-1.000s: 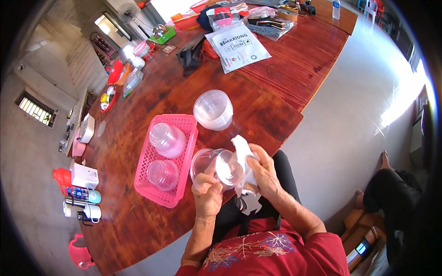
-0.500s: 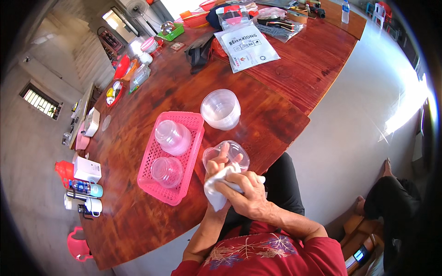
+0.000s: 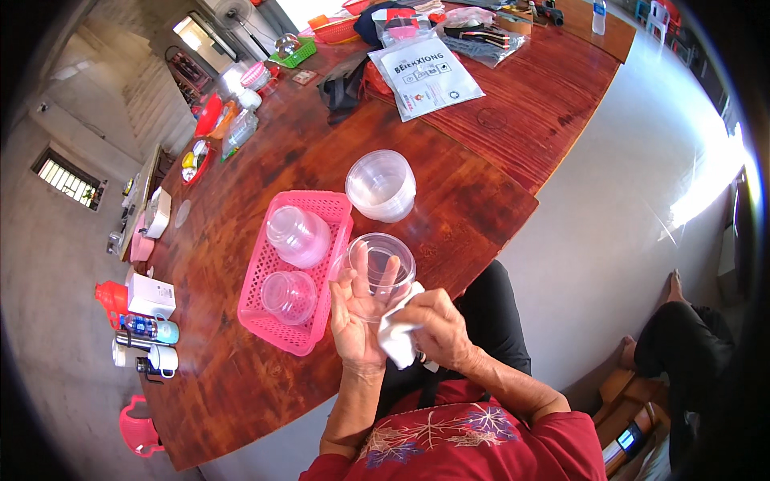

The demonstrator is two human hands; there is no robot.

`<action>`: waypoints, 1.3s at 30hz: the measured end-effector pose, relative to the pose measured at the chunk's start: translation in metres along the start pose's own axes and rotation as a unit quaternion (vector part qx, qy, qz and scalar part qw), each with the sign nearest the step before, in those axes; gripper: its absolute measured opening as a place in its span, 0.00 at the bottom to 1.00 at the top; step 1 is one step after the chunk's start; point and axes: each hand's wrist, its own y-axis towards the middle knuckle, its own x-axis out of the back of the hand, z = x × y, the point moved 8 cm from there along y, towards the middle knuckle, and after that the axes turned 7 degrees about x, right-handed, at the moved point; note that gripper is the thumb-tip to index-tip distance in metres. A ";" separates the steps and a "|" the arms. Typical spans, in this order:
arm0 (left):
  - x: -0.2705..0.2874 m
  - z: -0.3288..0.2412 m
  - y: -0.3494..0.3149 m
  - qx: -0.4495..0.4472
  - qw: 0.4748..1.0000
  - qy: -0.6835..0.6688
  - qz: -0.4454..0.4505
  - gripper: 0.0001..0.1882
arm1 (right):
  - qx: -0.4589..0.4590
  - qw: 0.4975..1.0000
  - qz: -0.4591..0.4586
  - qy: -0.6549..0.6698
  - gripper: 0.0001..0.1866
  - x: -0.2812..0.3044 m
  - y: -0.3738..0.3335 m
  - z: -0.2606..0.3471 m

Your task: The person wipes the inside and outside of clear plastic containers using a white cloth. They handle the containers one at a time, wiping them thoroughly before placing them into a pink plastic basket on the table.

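A clear plastic bowl (image 3: 395,245) rests in my left hand (image 3: 353,325), whose fingers show through the transparent plastic while the thumb is at its left side. My right hand (image 3: 441,325) grips a white cloth (image 3: 396,341) just below the bowl, its upper end close to the bowl's lower edge. To the left stands a pink perforated basket (image 3: 265,325) with upturned clear bowls inside: a stack (image 3: 298,236) at the far end and a shorter one (image 3: 289,298) at the near end. Beyond my hands, another stack of clear bowls (image 3: 381,186) sits on the wooden table, mouths up.
A white printed plastic bag (image 3: 429,76) lies farther back among pouches and baskets. Mugs and bottles (image 3: 156,333) crowd the left edge, beside a white box (image 3: 152,295). A pink chair (image 3: 138,425) stands at the lower left. Another person's leg (image 3: 682,345) is at the right.
My hands have drawn apart: the cloth has come down out of the bowl, and my left hand has opened out beneath it. The bowl has shifted slightly left and up.
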 end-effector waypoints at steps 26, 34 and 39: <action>0.002 0.028 -0.013 0.061 0.996 0.052 -0.027 0.18 | -0.117 0.991 -0.054 -0.028 0.14 0.045 0.062 -0.034; 0.002 0.010 0.000 0.008 0.980 0.190 -0.066 0.29 | 0.104 0.986 0.008 -0.127 0.19 0.017 0.037 0.028; 0.001 0.021 -0.004 -0.001 0.967 0.249 -0.044 0.43 | 0.184 0.943 0.093 -0.262 0.21 -0.001 0.052 0.052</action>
